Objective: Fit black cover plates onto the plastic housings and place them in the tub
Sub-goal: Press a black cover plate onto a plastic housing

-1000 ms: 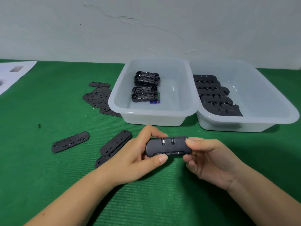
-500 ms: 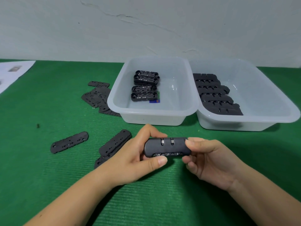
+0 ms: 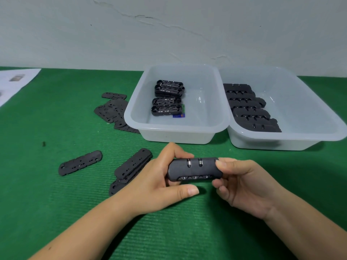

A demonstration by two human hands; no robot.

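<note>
Hands, left hand (image 3: 159,184) and right hand (image 3: 242,184), pinch housing (image 3: 194,168) between loose plates (image 3: 133,166) and tubs (image 3: 176,126).

Black plastic housing (image 3: 194,169), oblong with rounded ends, held level above the mat, two metal dials on top, numerals on its front edge. Flat perforated cover plates (image 3: 80,162) lie loose at left. Translucent tub (image 3: 223,117) holds four housings.

Open green mat (image 3: 56,194) is left up front; further back it's blocked by two tubs (image 3: 176,132) and scattered plates (image 3: 79,163).
</note>
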